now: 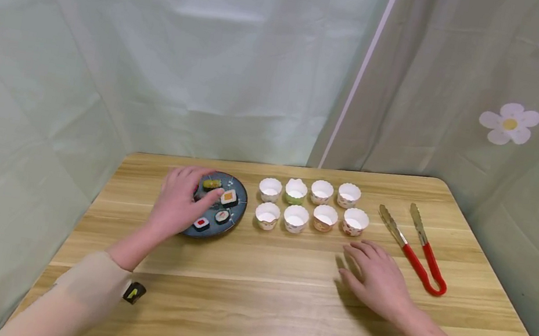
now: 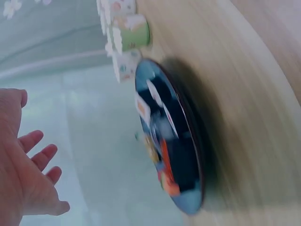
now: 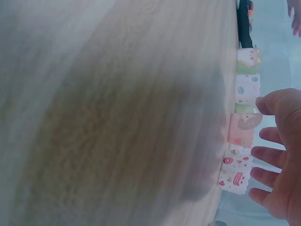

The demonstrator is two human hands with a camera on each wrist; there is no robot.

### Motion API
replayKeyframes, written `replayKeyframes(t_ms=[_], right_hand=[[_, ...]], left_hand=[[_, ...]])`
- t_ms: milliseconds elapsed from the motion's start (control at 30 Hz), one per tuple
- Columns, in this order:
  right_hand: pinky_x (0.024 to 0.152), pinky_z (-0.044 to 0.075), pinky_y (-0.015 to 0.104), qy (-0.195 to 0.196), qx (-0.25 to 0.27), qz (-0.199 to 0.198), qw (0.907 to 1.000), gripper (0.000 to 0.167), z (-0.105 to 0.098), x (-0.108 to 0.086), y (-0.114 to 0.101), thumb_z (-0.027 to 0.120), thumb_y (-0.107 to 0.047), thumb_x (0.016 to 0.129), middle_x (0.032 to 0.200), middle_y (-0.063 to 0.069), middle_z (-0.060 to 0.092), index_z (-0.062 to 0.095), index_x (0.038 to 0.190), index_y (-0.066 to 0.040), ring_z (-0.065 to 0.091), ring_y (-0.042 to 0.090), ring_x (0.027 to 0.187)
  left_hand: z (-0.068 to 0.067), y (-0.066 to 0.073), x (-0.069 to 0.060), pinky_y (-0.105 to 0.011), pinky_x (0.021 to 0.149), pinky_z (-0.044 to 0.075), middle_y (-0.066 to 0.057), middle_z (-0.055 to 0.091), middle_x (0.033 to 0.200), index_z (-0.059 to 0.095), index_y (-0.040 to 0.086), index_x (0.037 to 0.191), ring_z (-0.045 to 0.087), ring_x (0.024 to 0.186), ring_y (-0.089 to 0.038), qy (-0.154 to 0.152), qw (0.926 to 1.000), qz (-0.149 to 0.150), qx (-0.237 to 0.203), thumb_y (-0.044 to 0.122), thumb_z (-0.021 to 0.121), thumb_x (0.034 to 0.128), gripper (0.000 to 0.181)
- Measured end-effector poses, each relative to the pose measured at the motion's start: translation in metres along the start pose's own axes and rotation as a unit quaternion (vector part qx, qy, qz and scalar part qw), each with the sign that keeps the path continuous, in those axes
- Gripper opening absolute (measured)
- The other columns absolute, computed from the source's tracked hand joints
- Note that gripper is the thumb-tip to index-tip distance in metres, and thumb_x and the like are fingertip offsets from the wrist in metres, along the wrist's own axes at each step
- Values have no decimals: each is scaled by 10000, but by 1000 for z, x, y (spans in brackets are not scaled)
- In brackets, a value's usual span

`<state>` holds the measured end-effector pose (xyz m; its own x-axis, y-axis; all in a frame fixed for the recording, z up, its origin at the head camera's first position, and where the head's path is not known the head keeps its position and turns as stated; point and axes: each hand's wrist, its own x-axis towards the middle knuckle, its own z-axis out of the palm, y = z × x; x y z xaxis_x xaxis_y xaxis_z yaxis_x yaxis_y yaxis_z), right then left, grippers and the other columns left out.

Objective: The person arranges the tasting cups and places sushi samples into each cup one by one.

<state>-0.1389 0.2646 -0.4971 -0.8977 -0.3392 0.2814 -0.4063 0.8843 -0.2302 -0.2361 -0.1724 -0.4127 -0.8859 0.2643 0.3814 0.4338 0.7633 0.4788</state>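
My left hand hovers over the left part of a dark blue plate, fingers spread and holding nothing. Several sushi pieces lie on the plate: a white one with an orange centre, a yellow-topped one, a round roll and one with a red centre. My hand hides part of the plate in the head view; the left wrist view shows a gap between hand and plate. Above the table at right, my right hand has loosely spread fingers and holds nothing, near a patterned paper cup.
Paper baking cups stand in two rows right of the plate, among them a green one in the back row. Red-handled tongs lie spread at the right of the wooden table. Curtains hang behind.
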Motion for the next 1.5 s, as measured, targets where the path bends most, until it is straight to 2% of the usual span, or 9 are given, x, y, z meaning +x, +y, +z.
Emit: replayKeyframes(t_ms=[133, 333, 533, 733, 867, 1033, 1167, 1367, 1500], right_hand=[[1087, 408, 599, 33, -11, 33, 10000, 567, -4, -1, 3, 775, -355, 903, 1371, 161, 617, 641, 1364, -53, 509, 396, 1299], [1079, 398, 622, 311, -121, 19, 9994, 559, -14, -1, 10, 792, -325, 884, 1352, 182, 623, 653, 1344, -39, 489, 429, 1307], [1058, 381, 656, 745, -189, 200, 9968, 562, -34, 2, 24, 816, -295, 851, 1331, 203, 616, 658, 1322, -33, 449, 457, 1325], [1062, 312, 714, 833, -27, 641, 9945, 642, -55, 2, 43, 807, -303, 867, 1403, 274, 529, 586, 1384, 6, 368, 531, 1352], [1079, 265, 732, 771, 5, 1039, 9916, 748, -65, 1, 57, 795, -361, 876, 1445, 319, 462, 509, 1448, 27, 328, 560, 1355], [1050, 269, 757, 535, -10, 1463, 9878, 829, -73, -1, 75, 763, -411, 899, 1460, 356, 407, 430, 1480, 78, 303, 595, 1342], [1028, 281, 767, 272, 0, 1865, 9821, 913, -76, -1, 89, 744, -457, 907, 1461, 388, 371, 361, 1496, 126, 297, 609, 1325], [952, 373, 762, -382, -43, 2367, 9708, 1121, -74, -2, 104, 692, -635, 883, 1406, 460, 364, 252, 1513, 181, 368, 636, 1239], [843, 456, 725, -806, -117, 2549, 9635, 1168, -68, -3, 110, 666, -718, 850, 1322, 473, 416, 294, 1471, 198, 444, 634, 1155]], left_hand=[[-14, -19, -5, -646, 1103, 275, -197, 530, 1448, 561, 65, 1435, 359, 1359, -442, 114, 9987, -401, -285, 443, 619, 1015, 568], [-30, -46, -11, -655, 1136, 255, -242, 498, 1474, 525, 16, 1462, 313, 1398, -499, 220, 9940, -947, -511, 414, 596, 1029, 592], [-36, -71, -18, -657, 1147, 253, -294, 462, 1485, 488, -38, 1472, 317, 1405, -515, 325, 9886, -1309, -671, 412, 569, 1044, 626], [-37, -92, -26, -664, 1115, 314, -334, 424, 1490, 423, -94, 1485, 351, 1375, -531, 161, 9796, -1717, -1034, 393, 532, 1064, 652], [-39, -100, -31, -648, 1096, 356, -349, 370, 1514, 353, -119, 1503, 368, 1354, -539, -126, 9674, -2146, -1337, 412, 494, 1074, 698], [-38, -110, -38, -506, 1043, 464, -347, 310, 1535, 223, -111, 1557, 364, 1371, -501, -578, 9427, -2668, -1918, 462, 433, 1080, 774], [-35, -118, -41, -342, 928, 564, -339, 252, 1556, 115, -94, 1584, 391, 1361, -483, -873, 9102, -3097, -2608, 469, 397, 1087, 802], [-29, -122, -43, -415, 915, 591, -383, 198, 1573, -10, -106, 1581, 556, 1217, -395, -1331, 8679, -3500, -3264, 424, 324, 1111, 783], [-26, -119, -42, -440, 919, 586, -391, 233, 1553, -40, -93, 1584, 629, 1109, -321, -1576, 8526, -3639, -3403, 435, 284, 1116, 777]])
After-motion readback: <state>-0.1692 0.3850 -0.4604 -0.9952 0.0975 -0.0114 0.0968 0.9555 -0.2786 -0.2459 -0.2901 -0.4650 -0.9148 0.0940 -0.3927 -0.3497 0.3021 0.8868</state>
